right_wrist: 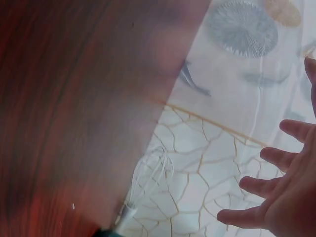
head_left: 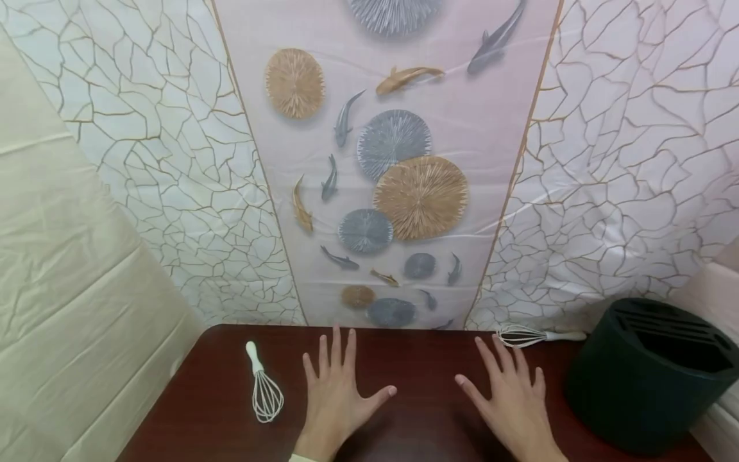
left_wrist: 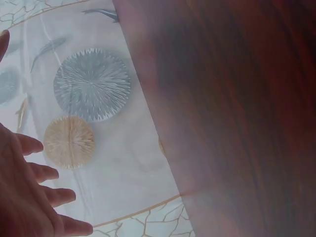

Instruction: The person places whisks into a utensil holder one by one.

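My left hand (head_left: 337, 398) is held over the dark red wooden table (head_left: 421, 378), palm down with fingers spread and nothing in it. To its left lies a white whisk (head_left: 265, 393), handle pointing to the back. On the other side my right hand (head_left: 514, 401) is also spread and holds nothing. Just beyond its fingertips a second white whisk (head_left: 522, 335) lies along the back edge, handle to the right; in the right wrist view this whisk (right_wrist: 150, 173) shows below and left of the fingers. Both wrist views show the spread fingers from the palm side.
A dark green knife-block-like holder (head_left: 629, 378) with slots and a wide opening stands at the right end of the table. Behind the table hangs a patterned cloth (head_left: 398, 269) with fish and round shapes. Cream-coloured fabric (head_left: 75, 289) borders the left side.
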A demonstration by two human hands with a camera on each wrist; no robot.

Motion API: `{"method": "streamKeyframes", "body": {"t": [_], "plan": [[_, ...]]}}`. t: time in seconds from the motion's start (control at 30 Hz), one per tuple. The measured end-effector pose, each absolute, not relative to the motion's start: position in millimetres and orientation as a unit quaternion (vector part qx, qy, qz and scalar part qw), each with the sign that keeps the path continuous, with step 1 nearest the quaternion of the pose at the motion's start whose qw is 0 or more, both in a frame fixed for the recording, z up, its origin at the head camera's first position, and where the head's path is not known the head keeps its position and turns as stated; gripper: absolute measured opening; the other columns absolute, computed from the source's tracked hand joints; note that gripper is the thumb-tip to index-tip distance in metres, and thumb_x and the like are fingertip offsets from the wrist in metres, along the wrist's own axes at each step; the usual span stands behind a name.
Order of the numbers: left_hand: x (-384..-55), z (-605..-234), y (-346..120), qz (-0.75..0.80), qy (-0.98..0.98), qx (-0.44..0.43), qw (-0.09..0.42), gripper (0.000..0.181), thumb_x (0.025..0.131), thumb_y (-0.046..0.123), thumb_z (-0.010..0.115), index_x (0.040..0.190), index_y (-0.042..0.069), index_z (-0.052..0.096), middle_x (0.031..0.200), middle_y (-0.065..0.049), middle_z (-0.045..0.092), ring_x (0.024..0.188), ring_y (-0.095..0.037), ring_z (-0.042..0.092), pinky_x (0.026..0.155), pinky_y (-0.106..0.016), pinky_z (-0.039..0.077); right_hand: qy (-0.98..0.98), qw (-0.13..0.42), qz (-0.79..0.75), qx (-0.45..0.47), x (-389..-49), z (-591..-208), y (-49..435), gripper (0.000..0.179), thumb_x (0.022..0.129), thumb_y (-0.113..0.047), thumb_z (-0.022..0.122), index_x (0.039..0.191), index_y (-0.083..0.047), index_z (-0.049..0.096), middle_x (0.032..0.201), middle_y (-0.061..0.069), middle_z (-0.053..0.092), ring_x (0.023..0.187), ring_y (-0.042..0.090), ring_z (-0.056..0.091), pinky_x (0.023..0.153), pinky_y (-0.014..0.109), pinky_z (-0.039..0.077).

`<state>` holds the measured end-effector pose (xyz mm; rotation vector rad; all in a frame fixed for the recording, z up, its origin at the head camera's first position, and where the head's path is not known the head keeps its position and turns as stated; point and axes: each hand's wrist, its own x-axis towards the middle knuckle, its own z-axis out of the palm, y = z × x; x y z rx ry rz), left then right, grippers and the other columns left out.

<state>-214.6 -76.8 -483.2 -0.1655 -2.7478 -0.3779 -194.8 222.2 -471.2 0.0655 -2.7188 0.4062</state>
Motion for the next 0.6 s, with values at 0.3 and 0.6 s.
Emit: {"method": "streamKeyframes", "body": {"t": [0.3,0.6], "plan": [[-209.0,-483.6,-70.2,-0.192,-0.964,-0.062,0.171,0.123,0.078,0.089,0.063,0.170,0.018,0.023,0.175,-0.014,0.021,0.159,-0.039,0.024,0.123,-0.070,0.018,-0.933,0.321,0.164,0.008,-183.6,-453.1,247.6,0.078,0.092,-0.047,0.079,0.152,-0.006,0.050,0.146,0.030,0.049,0.135,0.054,0.041,0.099,0.079,0.034],[-202.2,-494.1,-64.9,-0.260,-0.941,-0.079,0.201,0.118,0.080,0.087,0.064,0.168,0.017,0.028,0.172,-0.013,0.030,0.156,-0.038,0.033,0.120,-0.070,0.027,-0.882,0.424,0.202,-0.028,-169.5,-452.5,273.1,0.071,0.092,-0.046,0.078,0.143,-0.001,0.058,0.142,0.028,0.054,0.130,0.054,0.046,0.098,0.079,0.034]]}}
